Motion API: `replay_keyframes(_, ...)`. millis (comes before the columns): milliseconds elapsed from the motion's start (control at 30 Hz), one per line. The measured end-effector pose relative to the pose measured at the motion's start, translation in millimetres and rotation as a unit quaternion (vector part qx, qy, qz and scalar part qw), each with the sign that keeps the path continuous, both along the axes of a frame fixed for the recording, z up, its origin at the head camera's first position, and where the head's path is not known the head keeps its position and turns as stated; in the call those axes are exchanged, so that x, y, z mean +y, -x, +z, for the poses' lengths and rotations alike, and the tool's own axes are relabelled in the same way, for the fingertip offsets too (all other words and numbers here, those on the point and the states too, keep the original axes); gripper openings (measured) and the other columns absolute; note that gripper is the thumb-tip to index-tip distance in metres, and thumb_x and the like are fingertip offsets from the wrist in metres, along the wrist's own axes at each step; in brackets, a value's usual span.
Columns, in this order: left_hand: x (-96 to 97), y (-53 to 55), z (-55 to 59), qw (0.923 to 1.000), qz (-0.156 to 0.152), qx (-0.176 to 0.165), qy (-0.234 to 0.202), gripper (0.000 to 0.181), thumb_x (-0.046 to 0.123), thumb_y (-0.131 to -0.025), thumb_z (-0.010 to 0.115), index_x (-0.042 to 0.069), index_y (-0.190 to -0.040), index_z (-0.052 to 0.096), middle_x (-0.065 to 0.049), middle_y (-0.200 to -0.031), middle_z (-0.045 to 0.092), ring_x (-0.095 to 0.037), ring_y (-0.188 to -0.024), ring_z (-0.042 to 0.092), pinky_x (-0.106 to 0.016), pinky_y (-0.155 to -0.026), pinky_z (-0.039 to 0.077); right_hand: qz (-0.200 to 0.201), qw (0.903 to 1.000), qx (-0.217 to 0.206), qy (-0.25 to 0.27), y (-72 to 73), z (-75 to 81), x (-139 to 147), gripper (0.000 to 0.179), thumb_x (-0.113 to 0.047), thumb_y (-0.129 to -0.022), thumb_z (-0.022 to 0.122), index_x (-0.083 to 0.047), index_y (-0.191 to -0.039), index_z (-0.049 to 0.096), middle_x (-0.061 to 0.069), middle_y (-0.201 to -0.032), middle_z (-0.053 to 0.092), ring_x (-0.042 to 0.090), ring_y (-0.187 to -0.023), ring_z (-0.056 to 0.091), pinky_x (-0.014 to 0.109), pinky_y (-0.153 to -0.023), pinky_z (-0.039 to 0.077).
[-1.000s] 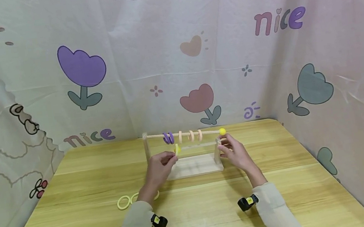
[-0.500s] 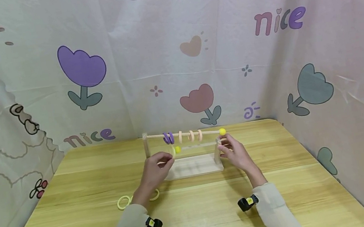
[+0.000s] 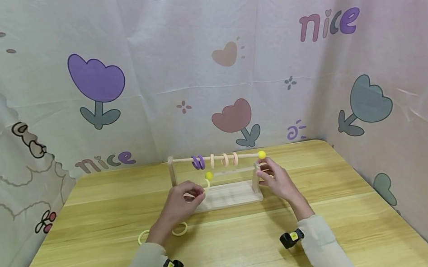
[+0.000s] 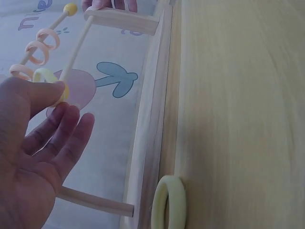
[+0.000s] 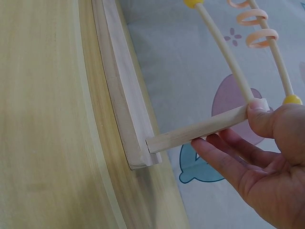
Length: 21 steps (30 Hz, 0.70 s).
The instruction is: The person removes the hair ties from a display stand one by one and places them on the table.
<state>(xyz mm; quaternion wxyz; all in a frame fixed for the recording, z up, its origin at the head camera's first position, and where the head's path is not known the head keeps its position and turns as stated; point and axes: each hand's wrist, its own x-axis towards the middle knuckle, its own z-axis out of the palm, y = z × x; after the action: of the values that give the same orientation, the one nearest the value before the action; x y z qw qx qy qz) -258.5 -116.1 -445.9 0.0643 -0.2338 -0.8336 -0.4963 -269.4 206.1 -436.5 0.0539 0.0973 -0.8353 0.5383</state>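
A wood-grain table [image 3: 234,249] fills the lower part of the head view, enclosed by a softly creased cloth [image 3: 170,57] printed with tulips, hearts and the word "nice".

With the rack's base [image 3: 231,196] as the dial's centre in that view, the left hand [image 3: 180,202] lies at nine o'clock, thumb and forefinger pinching one pale-yellow ring [image 4: 45,71] just beside the yellow ball on the lower rod [image 3: 233,171] (whether the ring encircles anything cannot be told). Its other fingers are spread, slightly bent. The right hand [image 3: 277,181], at three o'clock, grips the right post [image 5: 200,129] near its upper end, thumb opposite fingers.

The rack is pale, squared wood: one flat base, two posts, two slim round rods, each tipped with one smooth yellow ball. On the upper rod [image 3: 247,154], towards twelve o'clock, hang two purple rings [image 3: 201,161] and three peach rings [image 3: 212,161]. Two loose yellow rings [image 3: 180,234] show on the table around eight o'clock, partly screened by the left forearm.
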Motion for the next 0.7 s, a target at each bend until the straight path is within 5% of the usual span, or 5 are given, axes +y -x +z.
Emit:
replay_keyframes(267, -6.0, -4.7, 3.0, 0.9988, -0.024, -0.003, 0.042, 0.005, 0.01, -0.093, 0.075, 0.006, -0.095, 0.077, -0.005, -0.093, 0.073, -0.013, -0.085, 0.068, -0.02, -0.073, 0.059, 0.01, 0.9998, -0.013, -0.008, -21.7, 32.3, -9, 0.033, -0.002, -0.106, 0.052, 0.008, -0.138, 0.047, 0.038, -0.129, 0.056, 0.052, -0.122, 0.061, 0.058, -0.097, 0.056)
replay_keyframes(700, -16.2, -7.6, 2.6, 0.9948, -0.06, 0.002, 0.082, 0.004, 0.008, -0.094, 0.074, 0.005, -0.094, 0.076, -0.004, -0.09, 0.074, -0.007, -0.081, 0.065, -0.021, -0.068, 0.058, 0.012, 0.9998, -0.012, -0.006, -22.0, 32.3, -10, 0.033, -0.001, -0.106, 0.052, 0.008, -0.137, 0.047, 0.039, -0.129, 0.057, 0.053, -0.121, 0.061, 0.059, -0.097, 0.056)
